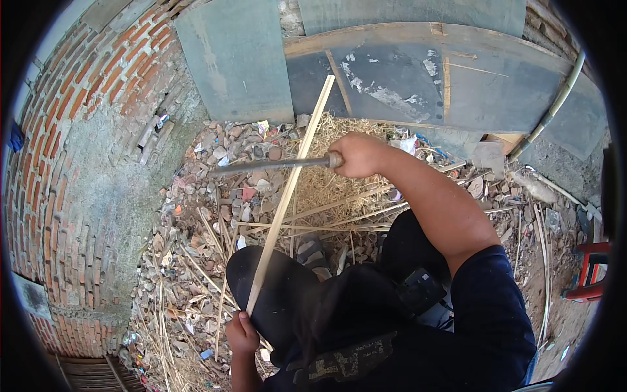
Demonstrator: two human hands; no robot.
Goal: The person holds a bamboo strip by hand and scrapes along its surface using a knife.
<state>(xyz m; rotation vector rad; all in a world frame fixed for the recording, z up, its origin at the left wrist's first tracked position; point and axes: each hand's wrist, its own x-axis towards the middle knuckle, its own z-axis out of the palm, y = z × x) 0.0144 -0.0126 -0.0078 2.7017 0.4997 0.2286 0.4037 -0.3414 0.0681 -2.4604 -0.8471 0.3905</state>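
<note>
My left hand [242, 334], low in the view beside my left knee, is closed around the near end of a long pale bamboo strip [279, 215]. The strip slants up and away to the right, across my dark trouser leg. My right hand [358, 155] reaches out ahead, its fingers wrapped round the handle of a long-bladed knife [264, 166]. The dark blade points left and crosses the strip in its upper half. Whether the edge touches the strip or cuts into it, I cannot tell.
Curly shavings [336, 186] are heaped ahead of my knees, with loose strips lying across rubble [189, 261]. A brick wall [72, 196] stands at left, grey boards [392, 78] at the back. A pole [555, 104] leans at right, near a red frame [586, 271].
</note>
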